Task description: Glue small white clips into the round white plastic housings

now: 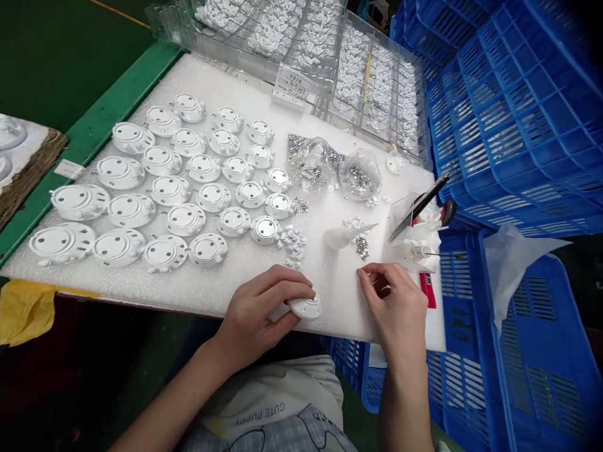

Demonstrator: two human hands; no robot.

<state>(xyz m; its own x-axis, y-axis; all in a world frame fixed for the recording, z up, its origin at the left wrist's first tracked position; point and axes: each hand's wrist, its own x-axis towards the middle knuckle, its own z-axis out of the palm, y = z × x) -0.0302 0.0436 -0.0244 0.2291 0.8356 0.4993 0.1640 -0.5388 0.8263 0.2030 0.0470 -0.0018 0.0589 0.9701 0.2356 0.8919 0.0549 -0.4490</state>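
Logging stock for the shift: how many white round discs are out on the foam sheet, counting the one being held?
discs lying on the foam sheet: 26
disc in the left hand: 1
Total: 27

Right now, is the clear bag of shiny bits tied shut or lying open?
Cannot tell for sure. The bag lies slumped on the foam sheet, crumpled and twisted in the middle, shiny bits inside; its mouth is not visible.

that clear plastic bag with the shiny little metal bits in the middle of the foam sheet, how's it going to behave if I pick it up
The clear bag looks crumpled and thin, so it would probably sag and change shape rather than stay stiff. The small metal pieces inside would likely slide to the lowest point. It may be fairly heavy for its size, and loose bits nearby hint it could spill.
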